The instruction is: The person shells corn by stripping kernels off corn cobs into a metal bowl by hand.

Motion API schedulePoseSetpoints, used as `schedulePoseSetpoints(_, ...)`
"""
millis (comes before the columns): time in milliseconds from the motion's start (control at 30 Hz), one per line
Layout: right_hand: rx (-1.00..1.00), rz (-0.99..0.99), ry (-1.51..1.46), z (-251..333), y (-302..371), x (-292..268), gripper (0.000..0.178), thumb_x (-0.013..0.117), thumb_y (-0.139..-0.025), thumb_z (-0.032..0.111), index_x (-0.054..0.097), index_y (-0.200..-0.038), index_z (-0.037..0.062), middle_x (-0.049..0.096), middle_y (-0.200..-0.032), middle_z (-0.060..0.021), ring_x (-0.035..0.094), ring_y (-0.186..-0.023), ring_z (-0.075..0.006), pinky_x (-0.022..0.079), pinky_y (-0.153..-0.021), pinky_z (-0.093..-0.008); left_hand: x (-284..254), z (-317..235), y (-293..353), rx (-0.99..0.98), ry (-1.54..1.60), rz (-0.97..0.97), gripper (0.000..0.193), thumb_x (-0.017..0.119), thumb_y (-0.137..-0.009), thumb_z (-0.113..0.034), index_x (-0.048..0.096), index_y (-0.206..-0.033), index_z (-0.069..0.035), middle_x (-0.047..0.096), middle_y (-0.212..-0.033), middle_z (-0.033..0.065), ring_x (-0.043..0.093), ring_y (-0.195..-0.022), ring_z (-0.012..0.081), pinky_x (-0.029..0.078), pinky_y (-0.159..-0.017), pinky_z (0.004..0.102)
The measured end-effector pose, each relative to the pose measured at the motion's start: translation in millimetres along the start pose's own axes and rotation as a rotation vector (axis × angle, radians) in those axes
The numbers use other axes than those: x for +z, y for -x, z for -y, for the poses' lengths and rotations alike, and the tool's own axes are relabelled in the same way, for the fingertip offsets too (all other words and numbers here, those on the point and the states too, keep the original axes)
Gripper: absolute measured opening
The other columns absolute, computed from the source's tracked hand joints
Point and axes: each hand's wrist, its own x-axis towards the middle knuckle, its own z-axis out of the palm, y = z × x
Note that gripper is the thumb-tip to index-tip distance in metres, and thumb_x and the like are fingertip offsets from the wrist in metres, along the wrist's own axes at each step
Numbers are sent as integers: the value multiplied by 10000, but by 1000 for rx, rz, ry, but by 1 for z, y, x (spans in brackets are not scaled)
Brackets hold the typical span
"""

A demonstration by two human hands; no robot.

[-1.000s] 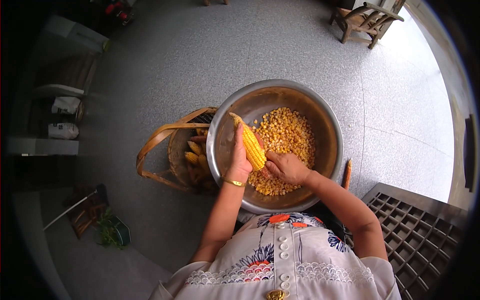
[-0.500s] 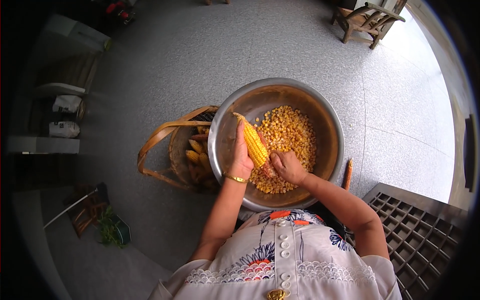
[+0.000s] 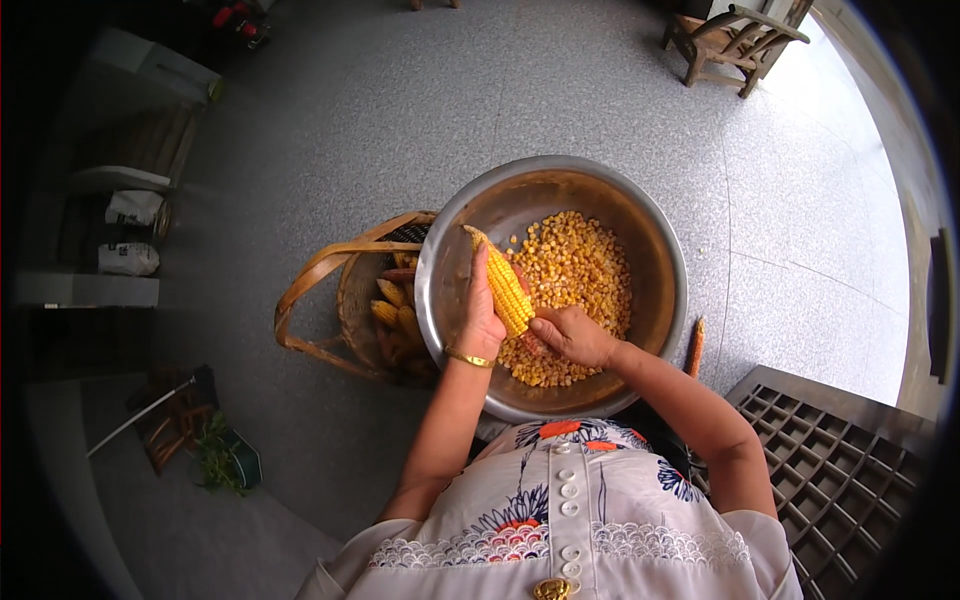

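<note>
My left hand [image 3: 482,315] is wrapped round an ear of yellow corn [image 3: 508,288], tilted above a wide metal basin [image 3: 452,215]. My right hand [image 3: 570,335] is closed at the ear's lower end, its thumb up against it. A reddish bare corncob shows in part beneath the ear and beside my right fingers, which seem closed on it; most of it is hidden. Loose corn kernels [image 3: 590,265] lie heaped in the basin under my hands.
Left of the basin stands a wicker basket [image 3: 310,275] with several ears of corn [image 3: 390,295]. One stripped cob [image 3: 697,347] lies on the floor to the right, near a dark lattice panel [image 3: 820,460]. A wooden chair [image 3: 725,45] stands far right, a potted plant [image 3: 222,460] lower left.
My right hand has shifted slightly left and down, and its thumb now lies against the ear's lower end. The left hand and the ear have barely moved.
</note>
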Motion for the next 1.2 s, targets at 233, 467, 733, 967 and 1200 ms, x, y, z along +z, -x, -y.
schedulePoseSetpoints(233,8,-207,152,-11,1,10,315,378,-850,259,531,-748,4,512,-555,-186,529,-535,-353,432,-541,-390,9,1,1,9,-72,-38,378,560,-754,-465,468,-833,-107,526,-621,60,529,-506,160,454,-455,263)
schedulePoseSetpoints(467,230,49,-430,2,-1,-2,469,382,-864,434,519,-723,8,501,-500,-75,504,-450,-155,410,-470,-288,7,0,2,33,-46,-41,361,573,-751,-450,463,-821,-113,530,-613,54,532,-494,155,454,-436,252)
schedulePoseSetpoints(733,172,116,-414,-3,-1,-2,434,396,-871,409,513,-738,13,499,-521,-57,490,-435,-128,403,-462,-262,5,-2,1,-12,-19,-18,405,567,-741,-479,463,-832,-99,526,-631,68,528,-505,163,459,-452,266)
schedulePoseSetpoints(967,152,147,-525,-6,1,-3,328,374,-890,303,515,-837,11,512,-545,-56,506,-474,-118,413,-481,-253,6,-7,4,-62,33,93,444,534,-757,-491,489,-885,-68,537,-674,83,538,-564,174,474,-517,277)
schedulePoseSetpoints(1200,181,-78,-312,-2,2,-9,424,374,-870,389,546,-821,4,524,-576,-78,518,-522,-158,417,-529,-287,4,-6,3,-9,47,157,392,493,-809,-436,488,-897,-53,543,-724,97,547,-643,187,480,-581,311)
